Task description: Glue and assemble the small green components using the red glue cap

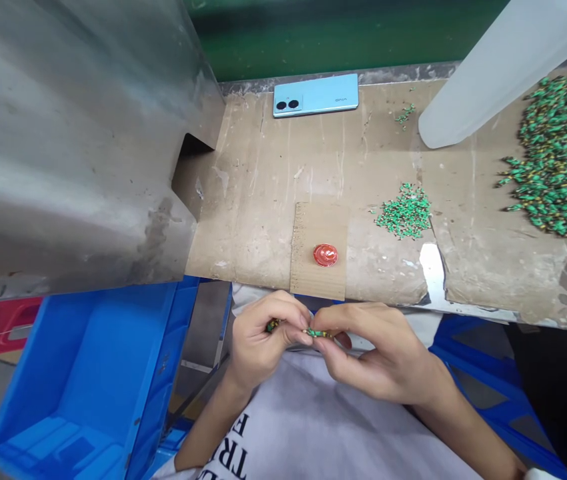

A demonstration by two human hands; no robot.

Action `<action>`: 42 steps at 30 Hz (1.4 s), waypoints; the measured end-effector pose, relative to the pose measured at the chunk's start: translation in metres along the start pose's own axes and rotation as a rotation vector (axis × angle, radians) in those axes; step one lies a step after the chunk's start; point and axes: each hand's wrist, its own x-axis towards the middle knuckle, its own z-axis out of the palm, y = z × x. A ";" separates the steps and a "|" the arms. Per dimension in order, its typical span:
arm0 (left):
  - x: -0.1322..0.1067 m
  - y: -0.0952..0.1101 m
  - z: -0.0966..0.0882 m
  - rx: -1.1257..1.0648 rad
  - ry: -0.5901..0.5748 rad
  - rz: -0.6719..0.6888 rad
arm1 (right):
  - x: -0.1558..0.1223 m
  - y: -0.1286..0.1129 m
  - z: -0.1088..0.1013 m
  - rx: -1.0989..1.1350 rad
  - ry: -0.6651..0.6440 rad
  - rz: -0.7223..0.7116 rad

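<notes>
My left hand (266, 343) is closed in a pinch near the bench's front edge, with a small green-and-yellow part (272, 325) showing between its curled fingers. Between the fingertips of both hands lies another small green-and-yellow part (317, 333), which my right hand (381, 353) pinches; the left thumb and finger meet its near end. Just beyond the hands, a small red oval dish (325, 255) with something glossy in it sits on a cardboard strip (319, 223). A heap of tiny green pieces (406, 212) lies to its right. Fine detail of the held parts is too small to make out.
A large pile of green, yellow and dark parts (558, 160) covers the bench's right side. A pale translucent tube (503, 73) slants down at back right. A light-blue phone (318, 97) lies at the back. Left stand a metal housing (78, 133) and a blue crate (98, 360).
</notes>
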 end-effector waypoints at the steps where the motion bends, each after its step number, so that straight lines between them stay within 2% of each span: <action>1: -0.001 0.000 0.000 0.023 0.005 0.002 | 0.001 0.000 0.000 -0.002 -0.002 0.003; 10: -0.004 0.007 0.006 0.165 0.010 0.050 | -0.003 0.001 0.003 -0.042 0.012 -0.031; 18: 0.006 0.009 0.014 0.097 0.088 0.079 | -0.004 0.004 0.004 -0.083 0.067 -0.099; 22: 0.010 0.013 0.012 0.181 0.060 0.168 | 0.000 0.005 0.001 -0.181 0.051 -0.159; 28: 0.006 0.017 0.009 0.316 0.033 0.268 | -0.001 0.010 -0.005 -0.203 0.153 -0.241; 37: 0.000 0.017 0.006 0.368 -0.016 0.280 | 0.000 0.006 -0.005 -0.130 0.165 -0.205; 42: -0.001 0.011 0.006 0.287 -0.013 0.249 | 0.000 0.005 -0.006 -0.019 0.152 -0.127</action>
